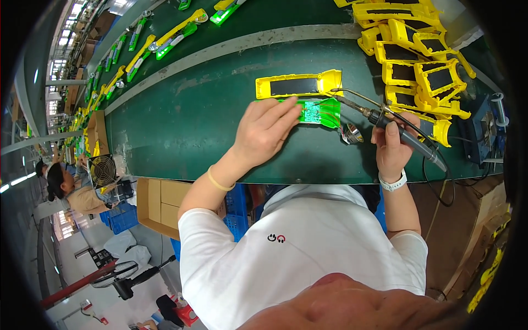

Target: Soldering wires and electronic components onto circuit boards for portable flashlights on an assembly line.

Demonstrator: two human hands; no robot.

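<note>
My left hand (pixel 263 129) lies over the left part of a green plastic housing (pixel 334 104), its fingers together and holding it on the green bench. The housing's right part shows a small circuit board (pixel 312 114) with thin red wires; the rest is under my fingers. My right hand (pixel 391 147) is closed around a soldering iron (pixel 422 147) with a thin curved metal tube along it. The iron's tip points left, above the housing's right end. A round silver lamp-like part (pixel 352 133) rests beside that end. Just beyond the housing lies a yellow shell (pixel 263 88) with a dark panel.
Yellow shells (pixel 400 73) are heaped at the right, near a dark soldering station (pixel 477 129) with a spool. Behind a grey rail (pixel 247 46), yellow and green assemblies (pixel 179 39) line the bench. At left are a small fan (pixel 103 170), a cardboard box (pixel 151 202) and a co-worker (pixel 82 192).
</note>
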